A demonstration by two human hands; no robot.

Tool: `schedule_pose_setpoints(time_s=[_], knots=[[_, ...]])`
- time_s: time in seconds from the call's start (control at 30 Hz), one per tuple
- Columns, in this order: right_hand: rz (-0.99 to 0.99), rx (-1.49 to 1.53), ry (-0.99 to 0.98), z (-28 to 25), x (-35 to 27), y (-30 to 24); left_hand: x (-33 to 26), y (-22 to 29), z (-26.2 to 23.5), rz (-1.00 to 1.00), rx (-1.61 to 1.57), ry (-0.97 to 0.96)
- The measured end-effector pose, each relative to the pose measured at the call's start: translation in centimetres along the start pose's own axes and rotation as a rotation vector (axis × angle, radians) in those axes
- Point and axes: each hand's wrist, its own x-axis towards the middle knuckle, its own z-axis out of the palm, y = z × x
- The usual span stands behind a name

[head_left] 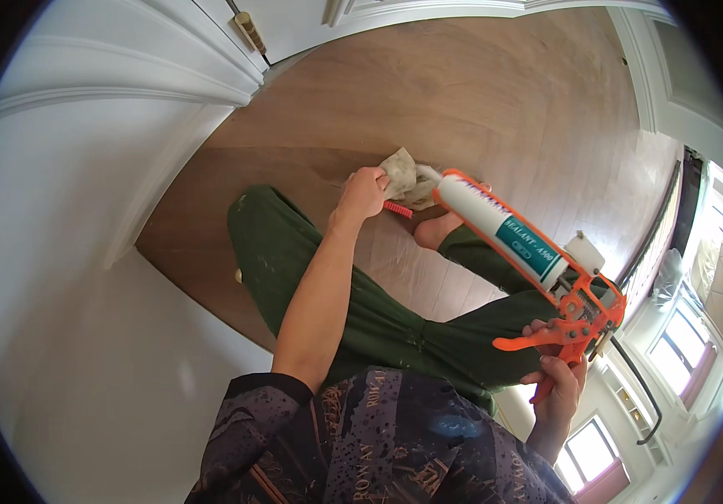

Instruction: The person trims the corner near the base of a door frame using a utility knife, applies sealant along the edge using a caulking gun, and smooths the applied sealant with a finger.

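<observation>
My right hand (556, 370) is wrapped round the handle of an orange caulking gun (592, 311), near its trigger. A white and teal sealant cartridge (500, 227) lies in the gun's frame, its nozzle (429, 174) pointing up and left. At the nozzle, my left hand (366, 190) pinches a crumpled beige rag (401, 172). The cloth sits right beside the nozzle tip; whether they touch is hard to tell. Just below the rag shows a small red toothed piece (397, 209), partly hidden.
I sit on a brown wood floor (336, 101), my green-trousered legs bent and a bare foot (437, 230) beside the rag. A white panelled wall (67, 185) rises close on the left. White doors with a brass handle (249, 32) stand at the back. Windows (588, 454) are on the right.
</observation>
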Motion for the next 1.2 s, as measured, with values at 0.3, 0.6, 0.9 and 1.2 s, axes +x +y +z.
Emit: schedule_pose_setpoints(time_s=[0.3, 0.6, 0.9, 1.2], knots=[[0.014, 0.235, 0.036, 4.0, 0.3, -0.6, -2.0, 8.3, -4.5, -0.102, -0.443, 0.042], [0.169, 0.516, -0.327, 14.0, 1.7, 1.3, 3.4, 7.7, -10.6, -0.093, -1.623, 0.042], [0.218, 0.823, -0.446, 17.9, 2.5, 4.0, 5.5, 7.3, -13.4, -0.092, -1.456, 0.064], [0.164, 0.627, -0.419, 18.4, 2.4, 4.9, 6.1, 3.5, -15.2, -0.04, -1.35, 0.131]])
